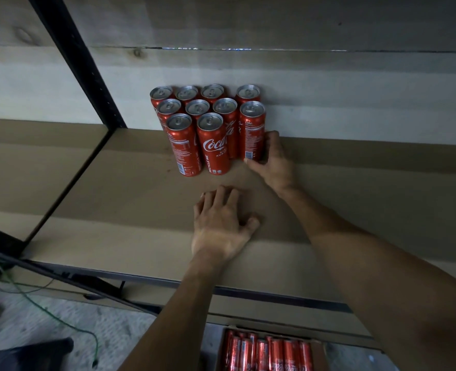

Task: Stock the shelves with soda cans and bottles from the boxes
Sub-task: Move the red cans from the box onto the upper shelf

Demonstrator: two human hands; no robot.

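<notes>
At right edge of can cluster (208,124), right hand (275,162) is gripping upright end can (252,129), can lying left of palm; left hand (221,226) is resting flat, fingers spread, on shelf (114,196) before cluster.

We're gripping the rightmost red can (251,129) with our right hand (273,159), resting our left hand (221,223) flat on the shelf (114,210), box of cans (269,353) sitting below.

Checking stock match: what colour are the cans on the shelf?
The cans are red with silver tops; head view.
</notes>
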